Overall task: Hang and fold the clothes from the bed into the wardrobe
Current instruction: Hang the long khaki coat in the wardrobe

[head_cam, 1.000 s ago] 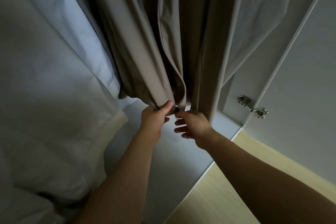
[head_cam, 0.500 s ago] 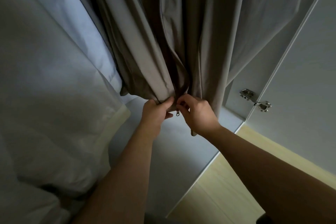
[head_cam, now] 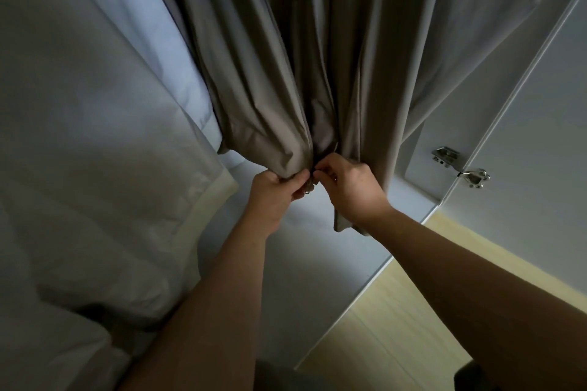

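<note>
- My left hand [head_cam: 273, 197] has its fingers curled tight, pinching the bottom hem of the taupe jacket [head_cam: 270, 73] on its left front.
- My right hand [head_cam: 352, 190] pinches the other front edge, just beside the small metal zip pull [head_cam: 309, 190].
- The jacket hangs inside the wardrobe [head_cam: 301, 247], next to a white garment [head_cam: 95, 136].

A single wide-angle view from the person's head faces forward and down along both forearms, close to a hanging grey garment [head_cam: 254, 73] in the wardrobe [head_cam: 540, 136], with the floor [head_cam: 397, 327] near right.
</note>
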The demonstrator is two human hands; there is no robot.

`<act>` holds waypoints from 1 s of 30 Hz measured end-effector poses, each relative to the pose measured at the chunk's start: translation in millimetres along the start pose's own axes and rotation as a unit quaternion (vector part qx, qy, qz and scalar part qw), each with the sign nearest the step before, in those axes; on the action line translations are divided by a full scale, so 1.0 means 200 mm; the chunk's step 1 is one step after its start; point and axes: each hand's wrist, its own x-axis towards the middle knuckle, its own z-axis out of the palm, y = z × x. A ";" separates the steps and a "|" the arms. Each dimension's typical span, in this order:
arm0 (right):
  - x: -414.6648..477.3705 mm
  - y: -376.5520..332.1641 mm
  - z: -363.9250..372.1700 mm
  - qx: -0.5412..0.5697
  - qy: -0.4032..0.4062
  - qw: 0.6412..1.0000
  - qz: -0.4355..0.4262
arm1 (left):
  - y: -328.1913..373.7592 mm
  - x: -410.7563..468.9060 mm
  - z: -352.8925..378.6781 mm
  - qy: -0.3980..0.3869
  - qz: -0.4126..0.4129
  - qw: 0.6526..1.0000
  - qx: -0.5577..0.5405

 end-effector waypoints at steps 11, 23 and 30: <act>0.03 -0.03 -0.02 -0.112 -0.013 0.991 -0.077 | 0.03 -0.01 0.01 0.004 0.057 0.995 0.085; 0.03 -0.06 0.01 -0.104 -0.097 0.990 0.003 | -0.02 -0.02 0.00 0.044 0.068 0.978 0.191; 0.00 -0.06 0.02 -0.108 -0.072 0.989 -0.065 | -0.03 -0.05 -0.01 0.031 0.038 0.994 0.102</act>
